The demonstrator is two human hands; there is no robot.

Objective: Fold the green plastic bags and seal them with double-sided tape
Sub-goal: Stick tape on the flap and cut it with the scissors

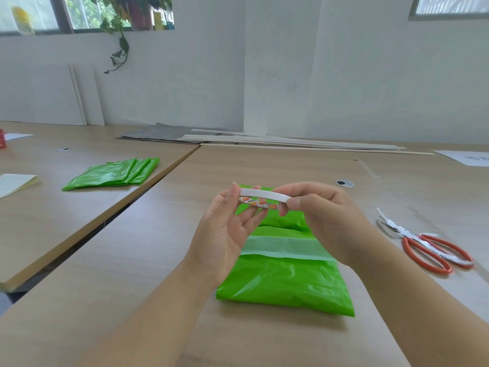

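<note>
A folded green plastic bag (285, 282) lies on the wooden table in front of me, with a pale strip of tape (285, 247) across its middle. Above it I hold a thin white roll of double-sided tape (262, 198) between both hands. My left hand (225, 229) grips the roll's left side with thumb and fingers. My right hand (325, 210) pinches its right end. The far part of the bag is hidden behind my hands. A stack of other folded green bags (113, 176) lies on the neighbouring table to the left.
Red-handled scissors (428, 247) with tape-wrapped blades lie to the right. A round cable hole (344, 183) sits behind my hands. Long wooden slats (291, 144) and grey sheets lie along the far edge. Papers lie at far left and far right. A gap separates the two tables.
</note>
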